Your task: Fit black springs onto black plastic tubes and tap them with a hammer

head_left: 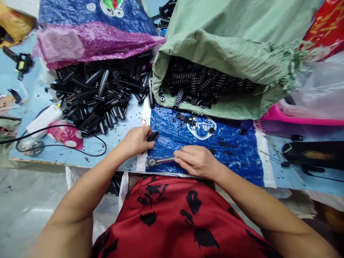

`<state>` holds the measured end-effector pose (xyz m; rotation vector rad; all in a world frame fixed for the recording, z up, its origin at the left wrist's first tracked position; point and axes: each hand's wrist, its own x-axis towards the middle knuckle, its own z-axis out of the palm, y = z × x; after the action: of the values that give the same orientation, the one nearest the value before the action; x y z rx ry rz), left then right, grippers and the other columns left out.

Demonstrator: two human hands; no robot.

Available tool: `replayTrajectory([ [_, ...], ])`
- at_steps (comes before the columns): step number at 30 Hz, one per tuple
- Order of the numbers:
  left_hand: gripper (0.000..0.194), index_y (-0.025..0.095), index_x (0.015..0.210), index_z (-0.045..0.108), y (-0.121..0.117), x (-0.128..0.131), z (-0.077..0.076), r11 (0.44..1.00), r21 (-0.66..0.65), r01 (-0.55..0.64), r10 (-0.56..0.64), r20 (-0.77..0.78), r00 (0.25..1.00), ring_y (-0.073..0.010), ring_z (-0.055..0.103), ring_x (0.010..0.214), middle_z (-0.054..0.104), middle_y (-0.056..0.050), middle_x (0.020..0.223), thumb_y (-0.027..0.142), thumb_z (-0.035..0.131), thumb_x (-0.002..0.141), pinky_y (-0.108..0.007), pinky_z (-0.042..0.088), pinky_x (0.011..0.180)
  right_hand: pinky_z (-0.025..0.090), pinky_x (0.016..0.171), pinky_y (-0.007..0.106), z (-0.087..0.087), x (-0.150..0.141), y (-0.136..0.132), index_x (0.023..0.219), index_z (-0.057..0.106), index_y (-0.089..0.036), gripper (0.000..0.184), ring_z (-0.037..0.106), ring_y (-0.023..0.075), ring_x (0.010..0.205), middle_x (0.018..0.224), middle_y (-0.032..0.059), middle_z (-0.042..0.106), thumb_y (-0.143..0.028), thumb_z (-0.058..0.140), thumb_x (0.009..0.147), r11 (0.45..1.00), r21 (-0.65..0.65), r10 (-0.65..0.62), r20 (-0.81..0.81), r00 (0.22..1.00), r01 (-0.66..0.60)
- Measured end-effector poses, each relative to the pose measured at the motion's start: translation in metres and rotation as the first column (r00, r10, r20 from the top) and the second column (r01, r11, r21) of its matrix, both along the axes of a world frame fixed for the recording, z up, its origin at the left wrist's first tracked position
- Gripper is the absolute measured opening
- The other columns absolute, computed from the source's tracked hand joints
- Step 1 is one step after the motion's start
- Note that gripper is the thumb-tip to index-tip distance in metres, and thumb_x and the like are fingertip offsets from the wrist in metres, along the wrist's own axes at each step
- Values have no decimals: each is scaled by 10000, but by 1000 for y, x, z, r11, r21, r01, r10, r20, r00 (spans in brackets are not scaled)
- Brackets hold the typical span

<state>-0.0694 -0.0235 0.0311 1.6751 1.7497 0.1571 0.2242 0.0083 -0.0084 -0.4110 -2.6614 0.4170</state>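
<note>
My left hand (136,141) is closed around a short black plastic piece (153,135), whose end sticks out past the thumb and fingers. In my right hand (197,160) is a thin metal tool (163,159) with a rounded dark head (151,162), pointing left; its exact kind I cannot make out. Both hands are over a blue printed plastic sheet (172,125) near the table's front edge. Behind my left hand spreads a heap of black plastic pieces (99,93), coming from under a blue and purple sack (99,41).
An open green woven sack (231,46) holds perforated black cylinders (185,77). Left of the heap lie a black cable (80,153), a white block (44,120) and a pink bag (66,134). A pink tub (301,118) and a dark tool (317,154) are on the right.
</note>
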Motion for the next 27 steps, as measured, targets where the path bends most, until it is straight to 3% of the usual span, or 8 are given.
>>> replayTrajectory([
  [3, 142, 240, 742, 631, -47, -38, 32, 973, -134, 188, -185, 33, 982, -154, 483, 577, 581, 26, 661, 281, 764, 765, -305, 292, 571, 549, 685, 302, -8, 25, 9, 1129, 737, -204, 157, 695, 169, 743, 891, 54, 765, -255, 631, 1026, 994, -62, -92, -89, 992, 86],
  [7, 160, 268, 922, 736, -86, -70, 47, 972, -182, 151, -155, -4, 988, -192, 612, 682, 690, -15, 791, 402, 754, 837, -293, 413, 636, 568, 753, 379, -21, 38, 19, 1051, 766, -227, 112, 727, 231, 828, 961, 80, 789, -292, 706, 982, 966, -43, -257, -54, 965, 255],
  [10, 191, 220, 876, 667, -79, -70, 31, 993, 122, 3, 35, -310, 950, -263, 643, 848, 678, -105, 902, 345, 548, 960, -349, 468, 779, 556, 788, 403, -20, 26, 22, 1031, 768, -206, 172, 713, 256, 870, 976, 106, 777, -362, 724, 973, 971, -24, -237, -8, 971, 237],
  [12, 171, 203, 878, 619, -65, -69, 20, 959, 271, -78, 217, -530, 820, -327, 632, 931, 654, -155, 935, 319, 516, 949, -404, 470, 827, 544, 819, 390, -13, 15, 25, 1058, 761, -202, 202, 710, 247, 906, 1003, 103, 777, -383, 702, 991, 977, -8, -215, -5, 977, 214],
  [14, 195, 193, 940, 598, -51, -71, 15, 952, 268, -147, 290, -640, 712, -367, 623, 946, 645, -166, 934, 370, 516, 947, -431, 470, 814, 527, 823, 365, -7, 5, 35, 1074, 754, -196, 217, 704, 223, 893, 985, 85, 777, -377, 642, 1031, 977, 12, -213, 12, 977, 213],
  [19, 332, 191, 1134, 561, -31, -89, 13, 931, 187, -312, 357, -642, 679, -360, 638, 896, 675, -150, 985, 459, 498, 948, -395, 465, 723, 484, 831, 374, 11, -18, 87, 1219, 725, -156, 333, 678, 234, 920, 1036, 108, 766, -342, 478, 1095, 919, 116, -389, 101, 916, 377],
  [23, 495, 186, 1275, 563, -29, -93, 16, 818, 320, -477, 569, -573, 590, -357, 651, 928, 721, -163, 1079, 389, 625, 827, -403, 478, 749, 456, 829, 384, 29, -49, 118, 1411, 628, -220, 427, 658, 266, 1029, 1254, 131, 701, -163, 417, 1044, 891, 142, -453, 256, 854, 431],
  [27, 379, 164, 1166, 638, -27, -84, 14, 773, 341, -536, 632, -489, 601, -345, 652, 869, 726, -130, 915, 393, 585, 869, -388, 448, 743, 483, 792, 367, 36, -79, 124, 1302, 650, -204, 371, 689, 286, 966, 1154, 143, 716, -413, 438, 1080, 820, 24, -542, 351, 764, 571],
])
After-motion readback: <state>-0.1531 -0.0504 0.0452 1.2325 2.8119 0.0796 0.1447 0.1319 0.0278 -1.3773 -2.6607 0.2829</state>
